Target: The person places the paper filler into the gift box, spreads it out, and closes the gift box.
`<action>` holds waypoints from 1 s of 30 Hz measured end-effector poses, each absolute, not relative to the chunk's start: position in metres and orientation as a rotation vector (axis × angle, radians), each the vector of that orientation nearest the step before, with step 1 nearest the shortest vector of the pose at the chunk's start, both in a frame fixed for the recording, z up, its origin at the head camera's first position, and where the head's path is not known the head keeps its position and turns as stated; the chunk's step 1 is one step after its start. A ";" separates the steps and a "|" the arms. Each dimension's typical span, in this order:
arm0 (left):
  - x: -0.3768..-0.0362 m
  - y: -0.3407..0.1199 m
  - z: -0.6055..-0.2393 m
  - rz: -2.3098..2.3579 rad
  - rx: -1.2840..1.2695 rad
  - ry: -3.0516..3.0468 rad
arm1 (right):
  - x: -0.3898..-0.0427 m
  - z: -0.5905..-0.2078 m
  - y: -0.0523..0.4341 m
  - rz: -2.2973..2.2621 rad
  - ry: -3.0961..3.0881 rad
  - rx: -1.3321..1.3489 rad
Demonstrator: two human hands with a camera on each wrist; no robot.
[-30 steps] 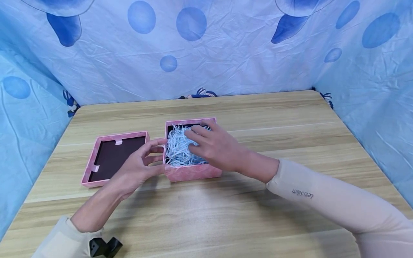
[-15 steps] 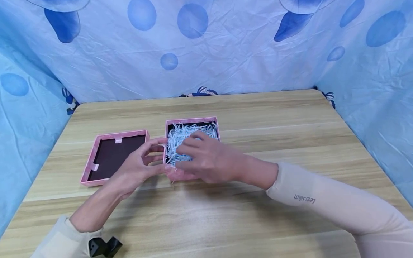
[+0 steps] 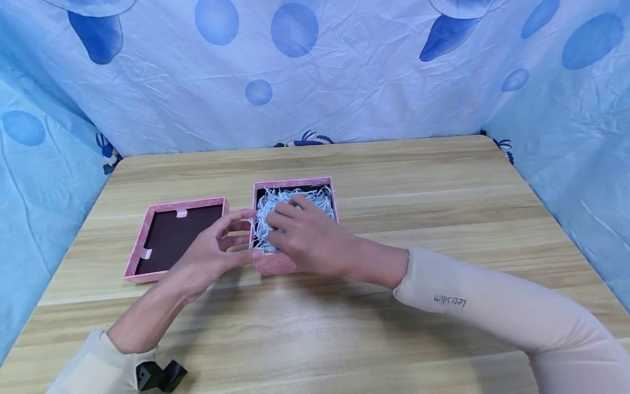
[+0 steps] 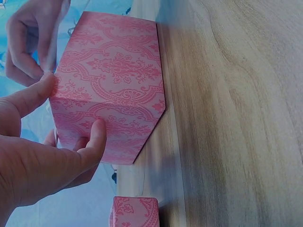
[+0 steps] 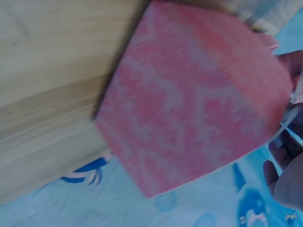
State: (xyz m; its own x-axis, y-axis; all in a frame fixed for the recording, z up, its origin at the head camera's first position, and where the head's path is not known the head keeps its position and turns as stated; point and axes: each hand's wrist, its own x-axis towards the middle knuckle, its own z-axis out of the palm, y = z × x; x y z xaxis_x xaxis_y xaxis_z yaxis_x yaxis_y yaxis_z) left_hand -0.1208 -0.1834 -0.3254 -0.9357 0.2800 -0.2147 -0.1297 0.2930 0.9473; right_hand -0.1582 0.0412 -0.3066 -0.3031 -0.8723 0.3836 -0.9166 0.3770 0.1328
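Observation:
A pink patterned box (image 3: 274, 266) stands on the table, its top facing up and filled with pale blue shredded paper (image 3: 317, 198). My left hand (image 3: 209, 254) holds the box's near left corner. In the left wrist view its thumb (image 4: 35, 97) lies at the top edge, and a fingertip presses the patterned side. My right hand (image 3: 315, 238) reaches over the near right part of the box, fingers bent down into the paper. The right wrist view shows a thin pale strip beside those fingers (image 5: 286, 177). The right fingertips are partly hidden by the hand.
Left of the box lies a pink lid (image 3: 169, 241), dark inside face up, with small pale tabs on its rim. A black device (image 3: 159, 376) sits on my left wrist. The wooden table (image 3: 418, 180) ends at a blue patterned curtain (image 3: 354, 93).
My right hand has moved left and toward the near side of the box, uncovering the paper at the far right. The left hand stays at the box's corner.

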 end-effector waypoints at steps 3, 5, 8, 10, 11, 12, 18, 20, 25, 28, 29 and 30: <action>-0.121 -0.184 -0.325 1.665 0.139 2.249 | -0.168 -0.306 0.046 0.118 -2.295 1.465; -0.121 -0.184 -0.326 1.656 0.142 2.259 | -0.175 -0.307 0.050 0.105 -2.316 1.413; -0.121 -0.184 -0.326 1.656 0.141 2.263 | -0.185 -0.307 0.054 0.066 -2.348 1.366; -0.121 -0.184 -0.326 1.661 0.140 2.263 | -0.192 -0.307 0.057 0.047 -2.361 1.343; -0.121 -0.184 -0.327 1.662 0.138 2.263 | -0.195 -0.307 0.058 0.042 -2.372 1.337; -0.121 -0.184 -0.327 1.664 0.137 2.262 | -0.198 -0.307 0.060 0.040 -2.383 1.333; -0.122 -0.184 -0.327 1.672 0.139 2.256 | -0.203 -0.306 0.068 0.161 -2.412 1.360; -0.122 -0.183 -0.328 1.675 0.139 2.253 | -0.201 -0.303 0.072 0.254 -2.411 1.375; -0.122 -0.184 -0.327 1.665 0.146 2.259 | -0.194 -0.295 0.087 0.516 -2.378 1.407; -0.122 -0.184 -0.327 1.656 0.146 2.270 | -0.190 -0.296 0.097 0.536 -2.392 1.445; -0.122 -0.184 -0.327 1.656 0.143 2.269 | -0.188 -0.297 0.100 0.512 -2.404 1.461; -0.122 -0.184 -0.327 1.657 0.141 2.268 | -0.187 -0.298 0.104 0.487 -2.415 1.479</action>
State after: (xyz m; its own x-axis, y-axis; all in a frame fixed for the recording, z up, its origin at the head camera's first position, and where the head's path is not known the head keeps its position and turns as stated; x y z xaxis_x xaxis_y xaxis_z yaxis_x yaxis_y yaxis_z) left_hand -0.1221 -0.1836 -0.3271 -0.9414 0.2692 -0.2032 -0.1117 0.3196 0.9409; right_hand -0.1869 0.1038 -0.2985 -0.4437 -0.8050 0.3939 -0.8947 0.4229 -0.1435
